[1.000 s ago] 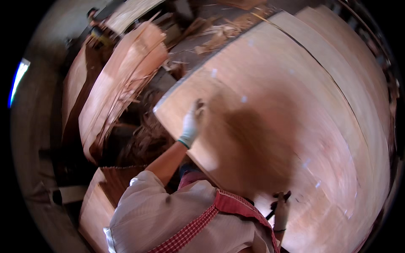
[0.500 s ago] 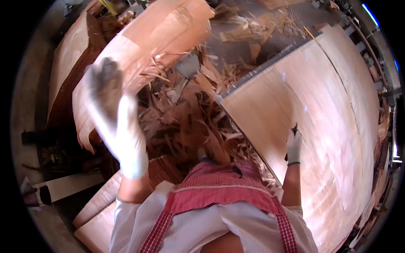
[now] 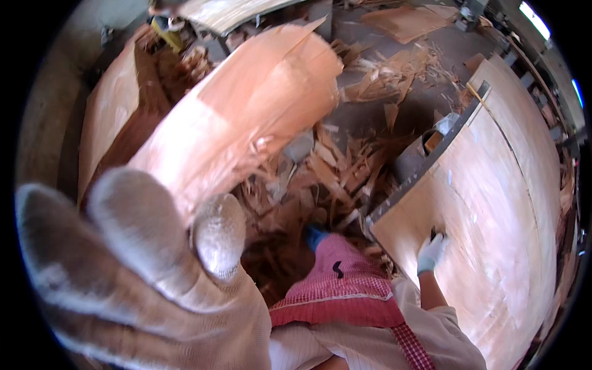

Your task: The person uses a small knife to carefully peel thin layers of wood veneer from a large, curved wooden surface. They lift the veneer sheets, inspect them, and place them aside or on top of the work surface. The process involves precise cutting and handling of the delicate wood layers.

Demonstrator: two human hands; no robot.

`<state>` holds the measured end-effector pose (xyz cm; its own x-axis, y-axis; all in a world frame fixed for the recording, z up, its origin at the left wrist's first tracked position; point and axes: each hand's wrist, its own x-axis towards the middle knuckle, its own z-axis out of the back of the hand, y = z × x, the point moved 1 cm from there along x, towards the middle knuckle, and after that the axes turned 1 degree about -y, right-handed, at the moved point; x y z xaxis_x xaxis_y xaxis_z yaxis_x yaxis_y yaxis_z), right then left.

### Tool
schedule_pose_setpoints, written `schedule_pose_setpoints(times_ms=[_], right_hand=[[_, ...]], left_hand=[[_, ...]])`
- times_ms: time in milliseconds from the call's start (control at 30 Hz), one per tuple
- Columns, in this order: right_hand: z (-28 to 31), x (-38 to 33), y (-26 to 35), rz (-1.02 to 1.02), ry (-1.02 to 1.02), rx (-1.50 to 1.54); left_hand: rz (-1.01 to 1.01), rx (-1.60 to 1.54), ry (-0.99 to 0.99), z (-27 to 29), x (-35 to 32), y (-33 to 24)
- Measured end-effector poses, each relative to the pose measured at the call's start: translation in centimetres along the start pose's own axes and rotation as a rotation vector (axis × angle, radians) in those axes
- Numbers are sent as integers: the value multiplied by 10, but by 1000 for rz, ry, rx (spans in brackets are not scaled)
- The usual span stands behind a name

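Observation:
My left hand, in a soiled white knit glove, is raised very close to the view with its fingers spread and nothing in them. It hides much of the lower left. My right hand, gloved as well, rests on a wide pale wood veneer sheet on the right, near its left edge. Its fingers are curled, with something small and dark at their tips that I cannot make out. Beyond my left hand, a large curved veneer sheet slants up and away.
Torn veneer scraps litter the floor between the sheets. A dark straight bar runs along the right sheet's far edge. Another veneer stack stands at far left. Part of another person shows at the upper left.
My left hand has come up from over the left veneer sheet, much closer to the view. My right hand stays on the right sheet. The whole view has shifted.

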<state>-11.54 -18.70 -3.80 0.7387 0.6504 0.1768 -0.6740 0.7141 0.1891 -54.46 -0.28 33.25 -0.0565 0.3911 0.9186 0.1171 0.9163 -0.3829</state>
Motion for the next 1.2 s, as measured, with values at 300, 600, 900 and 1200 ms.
schedule_pose_setpoints(times_ms=[300, 600, 900, 1200], right_hand=[[12, -7, 24, -252, 127, -74], [34, 30, 48, -250, -51, 172], [7, 108, 177, -1193, -367, 1032], [98, 285, 231, -992, -477, 1256]], left_hand=[[114, -455, 127, -117, 57, 178], [502, -724, 658, -237, 79, 291], [445, -569, 1189, -352, 27, 480], [210, -709, 1321, -499, -16, 524]])
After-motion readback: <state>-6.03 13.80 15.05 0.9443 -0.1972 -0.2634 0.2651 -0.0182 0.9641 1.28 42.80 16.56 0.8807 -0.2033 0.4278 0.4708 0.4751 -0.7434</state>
